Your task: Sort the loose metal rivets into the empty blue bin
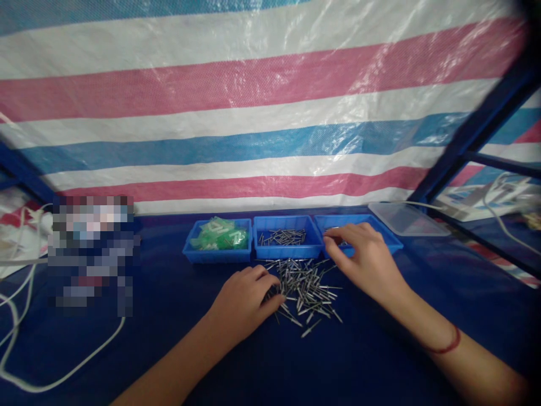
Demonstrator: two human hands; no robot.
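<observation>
A loose pile of metal blind rivets (310, 287) lies on the dark blue table. At its left side my left hand (247, 296) rests with curled fingers, and some rivets show between the thumb and fingers. My right hand (363, 256) is over the right blue bin (391, 241), thumb and index fingertip close together near the bin's left end. Whatever is between them, if anything, is too small to tell. Part of that bin's contents is hidden behind the hand. The middle blue bin (288, 251) holds more metal rivets or pins (285, 237).
The left blue bin (217, 256) contains green plastic bags (222, 234) with small pale pieces. A clear plastic lid (408, 220) lies at the back right. White cables (63, 383) loop on the left, near a blurred-out area. A striped tarp (253, 124) hangs behind, between blue frame posts (460, 155).
</observation>
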